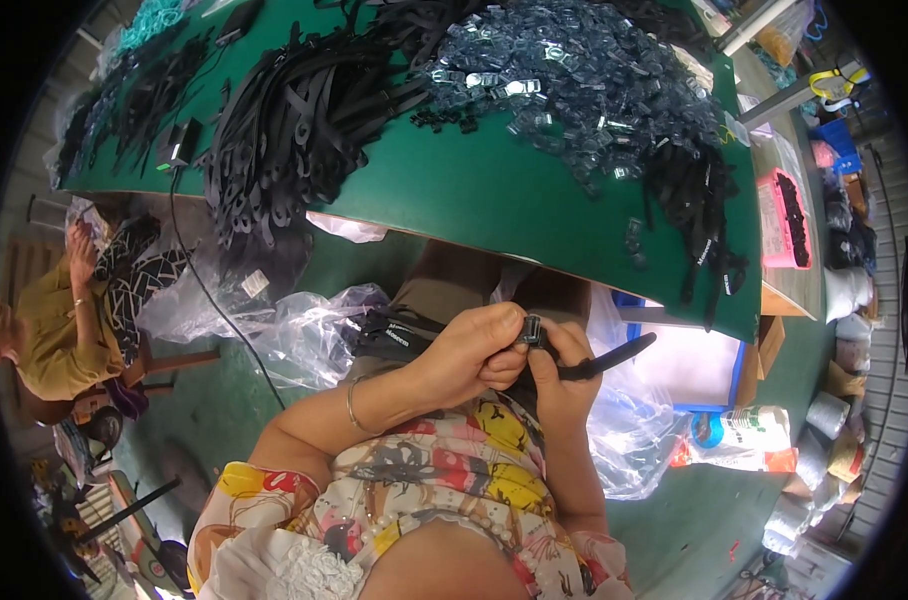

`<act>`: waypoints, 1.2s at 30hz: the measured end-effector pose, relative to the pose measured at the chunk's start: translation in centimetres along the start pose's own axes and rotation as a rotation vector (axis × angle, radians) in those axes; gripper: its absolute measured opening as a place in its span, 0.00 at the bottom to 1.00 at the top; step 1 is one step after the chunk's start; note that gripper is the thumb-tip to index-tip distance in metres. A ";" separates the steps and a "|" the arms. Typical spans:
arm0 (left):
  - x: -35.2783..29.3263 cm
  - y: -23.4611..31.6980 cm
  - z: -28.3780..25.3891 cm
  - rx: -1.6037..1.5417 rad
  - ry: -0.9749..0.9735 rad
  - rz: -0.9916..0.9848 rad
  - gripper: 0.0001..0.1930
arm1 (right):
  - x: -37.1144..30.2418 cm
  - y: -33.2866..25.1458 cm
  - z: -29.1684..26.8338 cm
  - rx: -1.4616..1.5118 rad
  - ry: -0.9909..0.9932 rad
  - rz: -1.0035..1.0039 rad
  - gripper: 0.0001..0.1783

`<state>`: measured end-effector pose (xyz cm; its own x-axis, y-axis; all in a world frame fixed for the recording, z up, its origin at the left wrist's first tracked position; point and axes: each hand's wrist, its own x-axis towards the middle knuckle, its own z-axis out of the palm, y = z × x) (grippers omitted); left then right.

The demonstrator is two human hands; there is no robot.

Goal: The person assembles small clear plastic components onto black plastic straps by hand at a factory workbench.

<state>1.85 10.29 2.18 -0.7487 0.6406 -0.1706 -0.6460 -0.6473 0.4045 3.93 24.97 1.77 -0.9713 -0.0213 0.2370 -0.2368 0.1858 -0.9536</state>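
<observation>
My left hand (474,350) and my right hand (564,375) meet below the green table's edge, over my lap. Both pinch a black strap (614,357) that sticks out to the right past my right fingers. A small dark clear buckle (532,330) sits on the strap end between my thumbs. A bundle of black straps (394,330) lies in a clear plastic bag (314,335) just left of my left hand.
On the green table (474,190) lie a heap of black straps (294,110) and a pile of clear buckles (574,80). A pink tray (774,215) stands at the right. Another person (64,320) sits at the left. White thread cones (824,420) stand at the right.
</observation>
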 end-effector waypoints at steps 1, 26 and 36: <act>0.0 0.0 -0.2 0.037 0.016 -0.003 0.14 | 0.0 0.0 0.1 0.001 -0.014 -0.030 0.13; -1.3 2.4 -0.7 0.560 0.014 -0.040 0.07 | -0.2 1.9 0.2 0.417 -0.134 0.158 0.16; -1.9 1.1 -0.5 0.274 0.008 -0.025 0.09 | -0.7 1.0 0.9 0.379 -0.067 0.073 0.14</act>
<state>2.46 8.18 2.51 -0.7349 0.6510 -0.1901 -0.6008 -0.4949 0.6278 4.39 24.30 0.46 -0.9823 -0.0874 0.1655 -0.1471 -0.1863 -0.9714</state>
